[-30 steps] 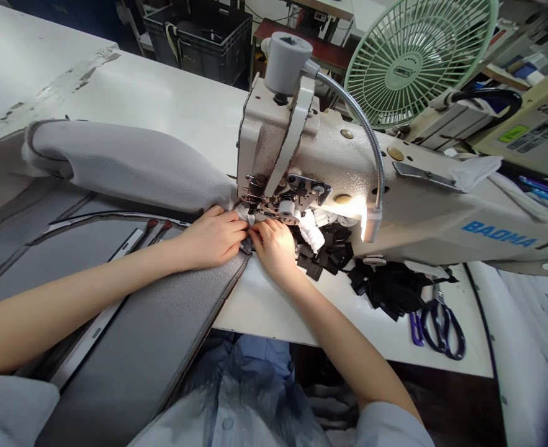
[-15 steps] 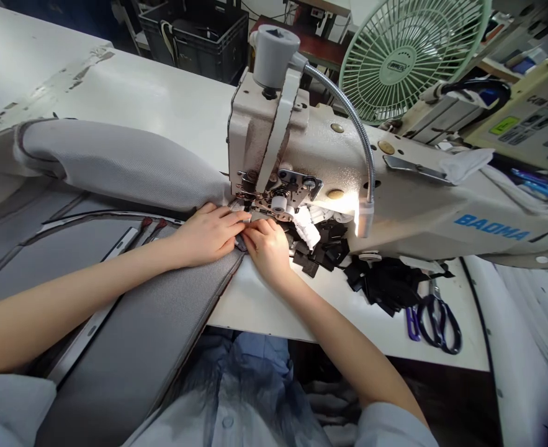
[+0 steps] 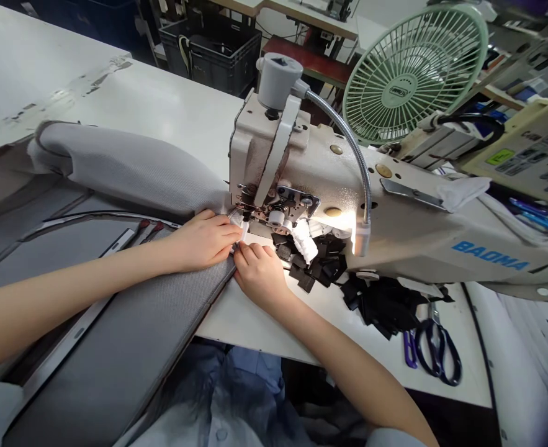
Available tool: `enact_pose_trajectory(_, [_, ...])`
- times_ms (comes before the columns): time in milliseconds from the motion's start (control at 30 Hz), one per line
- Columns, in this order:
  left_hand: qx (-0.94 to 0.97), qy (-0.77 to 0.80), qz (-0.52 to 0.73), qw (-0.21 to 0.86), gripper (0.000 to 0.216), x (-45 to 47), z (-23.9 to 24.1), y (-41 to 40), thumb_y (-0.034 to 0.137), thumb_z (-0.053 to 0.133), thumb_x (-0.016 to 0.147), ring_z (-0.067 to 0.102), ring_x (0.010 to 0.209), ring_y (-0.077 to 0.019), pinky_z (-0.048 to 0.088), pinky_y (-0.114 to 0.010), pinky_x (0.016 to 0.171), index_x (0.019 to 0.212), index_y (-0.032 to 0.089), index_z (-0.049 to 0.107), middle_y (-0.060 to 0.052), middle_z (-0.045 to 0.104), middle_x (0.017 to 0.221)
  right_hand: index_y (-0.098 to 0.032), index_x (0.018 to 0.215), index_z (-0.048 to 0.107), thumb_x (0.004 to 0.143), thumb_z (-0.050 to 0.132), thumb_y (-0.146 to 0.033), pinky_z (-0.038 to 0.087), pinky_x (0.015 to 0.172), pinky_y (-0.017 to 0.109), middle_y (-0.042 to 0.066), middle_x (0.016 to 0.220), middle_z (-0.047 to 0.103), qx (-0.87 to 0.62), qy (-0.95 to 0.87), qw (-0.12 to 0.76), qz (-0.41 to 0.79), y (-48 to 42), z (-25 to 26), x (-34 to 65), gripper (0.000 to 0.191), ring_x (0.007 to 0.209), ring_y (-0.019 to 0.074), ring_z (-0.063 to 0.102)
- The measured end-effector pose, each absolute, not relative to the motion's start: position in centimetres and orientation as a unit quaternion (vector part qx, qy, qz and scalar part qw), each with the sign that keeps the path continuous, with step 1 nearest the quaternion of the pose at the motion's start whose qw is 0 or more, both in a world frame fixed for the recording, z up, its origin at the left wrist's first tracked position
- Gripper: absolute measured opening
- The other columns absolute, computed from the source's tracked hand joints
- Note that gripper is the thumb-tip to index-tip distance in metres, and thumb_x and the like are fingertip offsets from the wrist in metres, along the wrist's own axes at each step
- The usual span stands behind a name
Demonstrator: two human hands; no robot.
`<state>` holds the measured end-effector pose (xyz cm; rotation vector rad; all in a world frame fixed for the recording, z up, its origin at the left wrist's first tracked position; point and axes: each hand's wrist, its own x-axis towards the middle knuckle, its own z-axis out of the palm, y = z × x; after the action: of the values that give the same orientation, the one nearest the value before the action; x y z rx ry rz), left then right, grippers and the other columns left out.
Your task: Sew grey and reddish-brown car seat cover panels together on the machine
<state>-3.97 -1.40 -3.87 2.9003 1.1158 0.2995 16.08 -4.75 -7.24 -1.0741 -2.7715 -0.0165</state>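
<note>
A cream sewing machine (image 3: 395, 205) stands on the white table (image 3: 171, 112). Grey mesh fabric (image 3: 115, 167) lies over the table's left side and runs under the needle area (image 3: 248, 208). My left hand (image 3: 203, 239) lies on the fabric just left of the needle, its fingers curled and pinching the fabric edge with a small white piece (image 3: 239, 220). My right hand (image 3: 257, 273) sits just right of that, fingers bent and pressing on the same fabric edge. The two hands almost touch. What lies under the fingertips is hidden.
Black and white cut pieces (image 3: 329, 264) are heaped under the machine arm. Scissors (image 3: 436, 351) lie at the table's front right. A green fan (image 3: 413, 71) stands behind the machine, a control box (image 3: 525, 149) at far right and a dark crate (image 3: 213, 43) beyond the table.
Both hands have slid a little toward me along the fabric edge, the right hand most. The view has shifted slightly.
</note>
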Motion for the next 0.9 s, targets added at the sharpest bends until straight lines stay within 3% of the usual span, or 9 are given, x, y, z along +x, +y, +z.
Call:
enact_pose_trajectory(233, [0.925,0.364,0.106,0.011,0.028,-4.0,-4.5,-0.1,0.022,0.044,0.095,0.062,0.103,-0.0234,0.037,-0.038,0.080,0.115,0.020,0.064,-0.007,0.071,0.116,-0.013,0.107,0.069,0.097,0.050,-0.018,0.045,0.078,0.040,0.018,0.126,0.066,-0.364,-0.927,0.084,-0.029,-3.5,-7.8,16.2,0.023,0.100,0.0255,0.058])
enact_pose_trajectory(400, [0.929,0.352,0.114,0.001,0.027,-4.2,-4.9,1.1,0.023,0.043,0.097,0.062,0.100,-0.0229,0.037,-0.039,0.083,0.111,0.021,0.065,-0.006,0.072,0.108,-0.011,0.106,0.070,0.096,0.052,-0.019,0.045,0.077,0.037,0.016,0.127,0.068,-0.371,-0.923,0.082,-0.067,-2.4,-8.0,16.1,0.022,0.100,0.0249,0.060])
enact_pose_trajectory(633, [0.933,0.340,0.112,-0.023,0.027,-4.4,-5.0,2.2,0.026,0.045,0.098,0.063,0.094,-0.0231,0.039,-0.041,0.087,0.109,0.020,0.068,-0.007,0.072,0.104,-0.006,0.118,0.066,0.098,0.051,-0.016,0.046,0.083,0.038,0.019,0.132,0.065,-0.395,-0.913,0.084,-0.067,-1.6,-8.5,15.7,0.028,0.107,0.0258,0.059])
enact_pose_trajectory(800, [0.936,0.321,0.137,-0.040,0.026,-4.4,-5.3,1.1,0.022,0.045,0.099,0.061,0.112,-0.0214,0.037,-0.040,0.098,0.112,0.020,0.068,-0.005,0.073,0.113,-0.006,0.127,0.064,0.099,0.047,-0.015,0.048,0.084,0.040,0.018,0.134,0.064,-0.404,-0.906,0.104,-0.074,-2.8,-8.8,16.0,0.034,0.105,0.0267,0.060])
enact_pose_trajectory(900, [0.937,0.309,0.155,-0.038,0.026,-4.4,-5.7,0.5,0.019,0.045,0.099,0.063,0.108,-0.0182,0.038,-0.037,0.098,0.111,0.020,0.067,-0.004,0.074,0.111,-0.006,0.126,0.065,0.101,0.043,-0.015,0.049,0.084,0.040,0.017,0.128,0.068,-0.378,-0.914,0.114,-0.094,-3.3,-9.1,16.3,0.035,0.103,0.0255,0.060])
